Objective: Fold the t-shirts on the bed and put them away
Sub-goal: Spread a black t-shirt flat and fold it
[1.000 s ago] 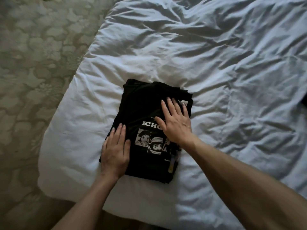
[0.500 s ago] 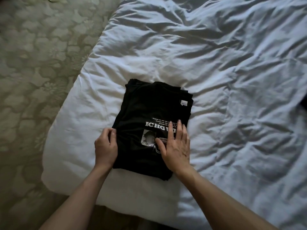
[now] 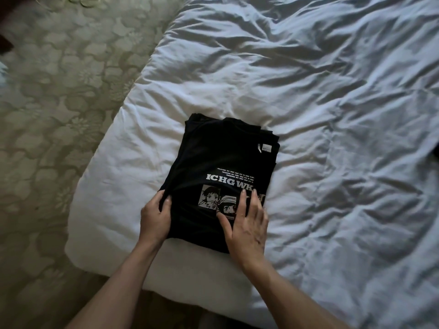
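A folded black t-shirt (image 3: 221, 157) with white lettering and comic-panel prints lies on the white duvet (image 3: 308, 91) near the bed's corner, a small white tag showing near its collar end. My left hand (image 3: 155, 218) grips the shirt's left edge, thumb on top and fingers curled under the fabric. My right hand (image 3: 247, 224) rests flat on the near right part of the shirt, fingers straight over the print.
The rumpled duvet spreads wide to the right and back. A pale green floral-patterned floor (image 3: 52, 115) runs along the left side of the bed. A dark item (image 3: 436, 151) peeks in at the right edge.
Both hands slid toward me along the shirt. My left hand went from lying flat on the shirt to gripping its left edge; the print is now mostly uncovered.
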